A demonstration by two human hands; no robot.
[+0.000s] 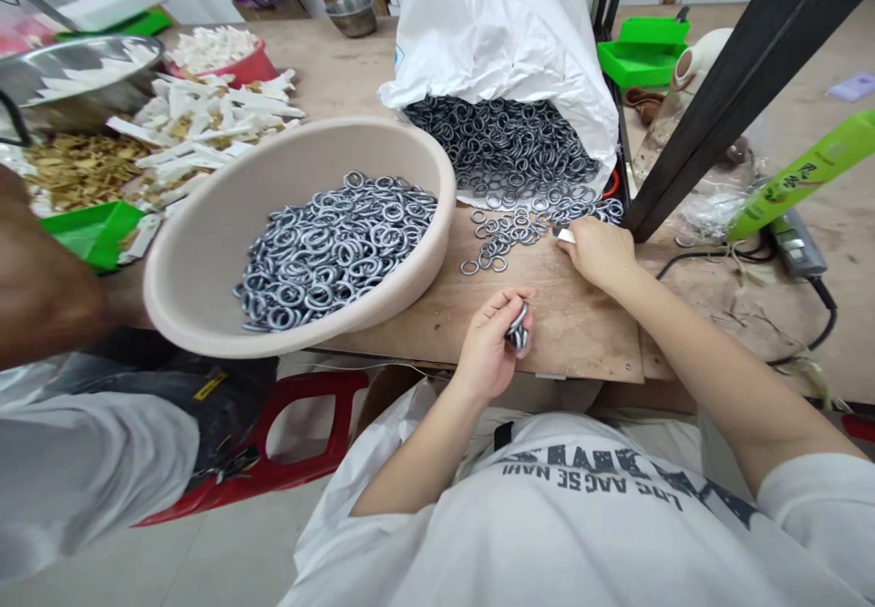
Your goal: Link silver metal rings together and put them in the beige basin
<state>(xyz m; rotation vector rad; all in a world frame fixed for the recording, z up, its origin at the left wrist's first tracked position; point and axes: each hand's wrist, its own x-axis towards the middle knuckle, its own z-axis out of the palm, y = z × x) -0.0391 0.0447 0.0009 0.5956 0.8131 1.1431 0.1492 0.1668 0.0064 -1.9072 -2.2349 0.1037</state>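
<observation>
Several grey metal rings [518,326] are gripped in the curled fingers of my left hand [488,343], just above the table's front edge. Farther forward, my right hand [602,250] is closed on a small tool with a white handle and dark tip [563,235], its kind unclear. The tip is by loose rings [506,231] spread on the wood. Behind them, a white sack [499,42] lies with its mouth toward me, full of the same rings. To the left stands a beige basin [198,270] with a heap of rings [334,252] inside.
A dark metal post [725,87] slants up at my right. Beyond it are a green long package [807,174] and a corded grey device [797,242]. At left, another person's arm [47,279] is beside white pieces [198,124], a green tray [96,233] and a metal bowl [102,106].
</observation>
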